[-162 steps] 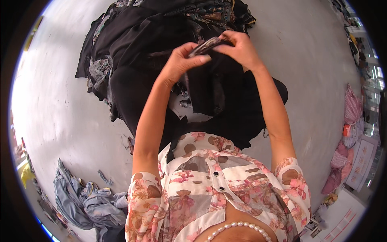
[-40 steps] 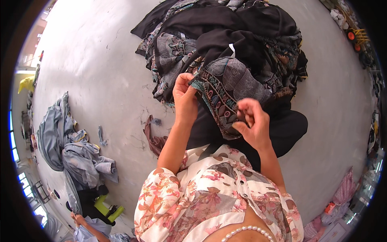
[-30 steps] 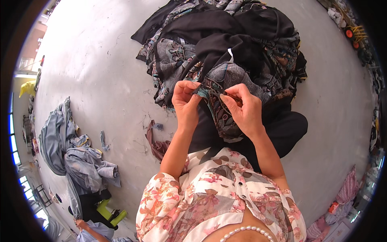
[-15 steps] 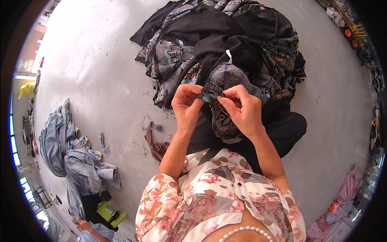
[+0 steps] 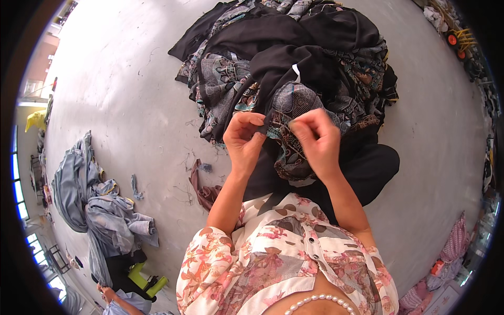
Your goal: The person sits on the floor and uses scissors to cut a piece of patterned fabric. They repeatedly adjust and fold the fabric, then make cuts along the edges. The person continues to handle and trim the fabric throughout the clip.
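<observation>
The patterned dark cloth (image 5: 296,100) lies on the near side of the black heap (image 5: 257,37); the left hand (image 5: 244,139) pinches its edge; the right hand (image 5: 321,140) is blurred just beside – its grip I cannot tell; the step looks like close edge work – the next move calls for a steady left pinch; grey-blue cloth (image 5: 118,220) lies well apart.

The right hand (image 5: 321,144) (slightly blurred) has risen from the patterned cloth's (image 5: 296,100) lower edge toward the left hand (image 5: 244,140). A co-worker's arm (image 5: 122,301) has appeared, lower left.
</observation>
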`<action>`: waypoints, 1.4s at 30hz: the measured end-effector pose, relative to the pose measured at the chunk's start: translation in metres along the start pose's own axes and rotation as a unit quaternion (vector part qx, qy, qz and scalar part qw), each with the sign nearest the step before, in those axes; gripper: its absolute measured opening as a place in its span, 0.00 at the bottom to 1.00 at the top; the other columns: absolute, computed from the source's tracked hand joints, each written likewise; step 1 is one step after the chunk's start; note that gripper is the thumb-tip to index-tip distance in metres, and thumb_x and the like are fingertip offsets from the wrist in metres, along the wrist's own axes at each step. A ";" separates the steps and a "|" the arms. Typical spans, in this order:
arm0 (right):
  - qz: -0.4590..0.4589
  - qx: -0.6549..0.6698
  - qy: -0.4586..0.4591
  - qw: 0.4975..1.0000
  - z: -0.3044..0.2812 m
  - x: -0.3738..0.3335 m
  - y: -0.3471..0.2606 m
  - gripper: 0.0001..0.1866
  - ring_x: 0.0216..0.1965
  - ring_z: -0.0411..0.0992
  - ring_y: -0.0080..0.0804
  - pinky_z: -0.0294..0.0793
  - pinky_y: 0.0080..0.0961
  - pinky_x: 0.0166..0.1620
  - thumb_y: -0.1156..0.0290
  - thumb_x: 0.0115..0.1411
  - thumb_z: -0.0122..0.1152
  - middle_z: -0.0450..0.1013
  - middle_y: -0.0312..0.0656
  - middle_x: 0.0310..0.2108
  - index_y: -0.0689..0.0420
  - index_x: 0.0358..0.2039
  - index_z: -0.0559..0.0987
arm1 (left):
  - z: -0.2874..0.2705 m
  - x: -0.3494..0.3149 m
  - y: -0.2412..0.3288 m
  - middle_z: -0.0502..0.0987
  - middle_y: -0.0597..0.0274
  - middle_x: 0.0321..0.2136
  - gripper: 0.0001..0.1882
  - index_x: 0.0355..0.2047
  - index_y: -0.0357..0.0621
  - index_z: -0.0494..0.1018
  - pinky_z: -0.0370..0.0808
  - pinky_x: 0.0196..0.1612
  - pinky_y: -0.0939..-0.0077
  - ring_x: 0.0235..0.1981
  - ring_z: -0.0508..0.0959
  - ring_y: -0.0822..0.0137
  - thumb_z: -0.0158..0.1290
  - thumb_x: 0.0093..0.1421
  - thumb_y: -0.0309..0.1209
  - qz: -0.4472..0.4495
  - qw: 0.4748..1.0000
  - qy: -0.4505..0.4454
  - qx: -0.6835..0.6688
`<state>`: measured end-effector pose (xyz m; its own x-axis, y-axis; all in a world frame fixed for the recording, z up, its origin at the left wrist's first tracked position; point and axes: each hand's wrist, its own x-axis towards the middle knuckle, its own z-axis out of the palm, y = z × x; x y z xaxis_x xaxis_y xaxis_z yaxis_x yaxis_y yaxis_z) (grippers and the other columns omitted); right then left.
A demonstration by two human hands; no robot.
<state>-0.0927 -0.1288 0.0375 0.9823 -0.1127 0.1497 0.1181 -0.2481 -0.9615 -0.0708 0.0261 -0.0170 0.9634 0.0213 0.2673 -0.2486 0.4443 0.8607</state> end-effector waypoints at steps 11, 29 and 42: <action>-0.088 0.426 0.026 0.900 -0.034 0.034 0.016 0.16 0.15 0.48 0.13 0.47 0.15 0.18 0.59 0.65 0.48 0.53 0.25 0.15 0.58 0.43 0.74 | -0.010 0.004 0.004 0.74 0.59 0.37 0.12 0.32 0.37 0.69 0.71 0.40 0.85 0.36 0.74 0.75 0.47 0.48 0.10 -0.053 0.997 0.047 0.012; 0.452 -0.055 0.446 0.771 -0.068 -0.073 0.306 0.50 0.57 0.64 0.48 0.63 0.36 0.56 0.44 0.43 0.68 0.66 0.58 0.54 0.69 0.57 0.64 | 0.063 -0.032 -0.031 0.52 0.50 0.63 0.49 0.58 0.59 0.62 0.41 0.61 0.34 0.66 0.47 0.50 0.70 0.32 0.43 0.120 0.593 -0.537 0.589; 0.073 0.122 0.101 0.985 -0.094 -0.101 0.074 0.14 0.31 0.73 0.26 0.72 0.25 0.36 0.73 0.53 0.60 0.76 0.42 0.29 0.63 0.40 0.77 | 0.092 0.032 -0.089 0.51 0.46 0.63 0.50 0.66 0.48 0.44 0.73 0.48 0.65 0.51 0.70 0.45 0.53 0.43 0.14 0.042 0.760 -0.529 0.375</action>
<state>-0.1967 -0.2258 -0.0271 0.9450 -0.3261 0.0243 0.0327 0.0203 -0.9993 -0.0272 -0.0950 -0.0459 0.4193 -0.8873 0.1921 -0.6740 -0.1625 0.7206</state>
